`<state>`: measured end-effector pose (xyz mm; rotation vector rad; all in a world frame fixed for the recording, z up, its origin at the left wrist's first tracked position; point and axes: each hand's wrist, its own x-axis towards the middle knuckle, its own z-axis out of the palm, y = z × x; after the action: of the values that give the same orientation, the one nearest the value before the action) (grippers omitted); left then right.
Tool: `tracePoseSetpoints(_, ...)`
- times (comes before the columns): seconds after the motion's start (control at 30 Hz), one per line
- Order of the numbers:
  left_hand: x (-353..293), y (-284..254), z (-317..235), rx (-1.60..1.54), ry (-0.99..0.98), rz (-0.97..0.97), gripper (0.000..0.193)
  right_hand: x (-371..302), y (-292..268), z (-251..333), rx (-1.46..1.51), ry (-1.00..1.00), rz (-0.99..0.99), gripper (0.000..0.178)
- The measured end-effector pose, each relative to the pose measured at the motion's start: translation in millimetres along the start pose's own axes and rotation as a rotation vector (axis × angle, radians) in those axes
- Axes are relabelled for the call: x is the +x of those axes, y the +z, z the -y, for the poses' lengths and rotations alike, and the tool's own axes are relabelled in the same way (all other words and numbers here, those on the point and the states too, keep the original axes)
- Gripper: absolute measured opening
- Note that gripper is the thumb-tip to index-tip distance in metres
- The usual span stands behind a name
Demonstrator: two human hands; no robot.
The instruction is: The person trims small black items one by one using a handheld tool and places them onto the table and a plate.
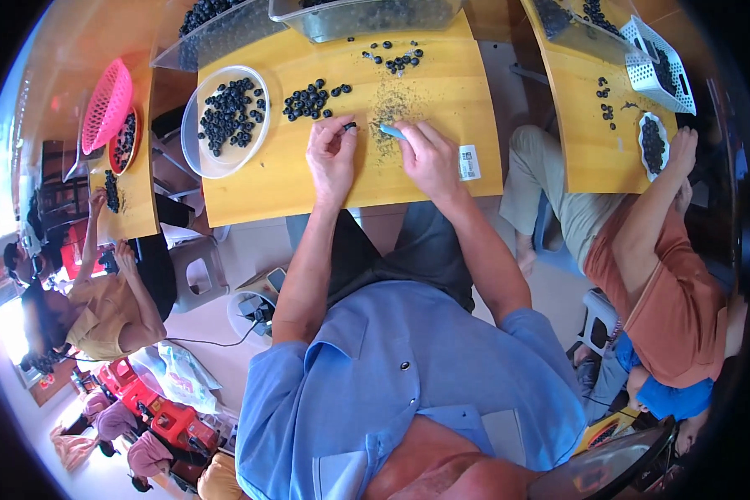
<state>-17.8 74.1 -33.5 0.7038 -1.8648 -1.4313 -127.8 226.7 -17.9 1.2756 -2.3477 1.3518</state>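
Observation:
Over the near part of the yellow table (267, 196), my left hand (332, 158) is closed, pinching a small black round part (350, 126) between thumb and fingertips. My right hand (432, 158) grips a slim light-blue tool (391, 132) that points left toward that part; a gap lies between them. The tool's tip is too small to make out. Dark crumbs and trimmings (396, 104) are scattered beyond the tool. A loose group of black parts (307, 102) lies past my left hand. Further off is a smaller group of parts (402, 61), some with bits around them.
At the left stands a round translucent bowl (189, 137) with many black parts. Clear bins (367, 27) of parts line the far edge. A white label (469, 162) lies by my right wrist. People work at tables on both sides, near a pink basket (108, 104) and white basket (683, 98).

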Motion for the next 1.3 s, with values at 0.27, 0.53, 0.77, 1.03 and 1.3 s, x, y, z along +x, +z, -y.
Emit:
tracePoseSetpoints(0.27, -1.8, -3.8, 1.2, -0.132, -0.007, 0.01, 0.023, 1.1, 1.5, -0.7, 0.078, 0.023, -0.063, 0.019)
tracePoseSetpoints(0.53, -1.5, -4.5, -6.1, -0.118, -0.069, 0.038, 0.022, 7.3, -12.2, 3.5, 0.126, 0.231, -0.07, 0.019)
tracePoseSetpoints(0.77, -1.5, -4.7, 2.8, -0.301, -0.032, 0.076, 0.019, 0.3, -11.9, 15.8, 0.2, 0.21, -0.121, 0.025)
tracePoseSetpoints(1.03, -3.2, -6.0, 4.5, -0.302, -0.16, 0.144, 0.021, -6.8, -3.9, 9.1, -0.057, 0.037, -0.047, 0.032)
tracePoseSetpoints(1.3, -2.0, -4.0, 3.5, -0.345, -0.173, 0.141, 0.02, -7.0, 0.3, 1.8, -0.248, -0.156, -0.008, 0.04)
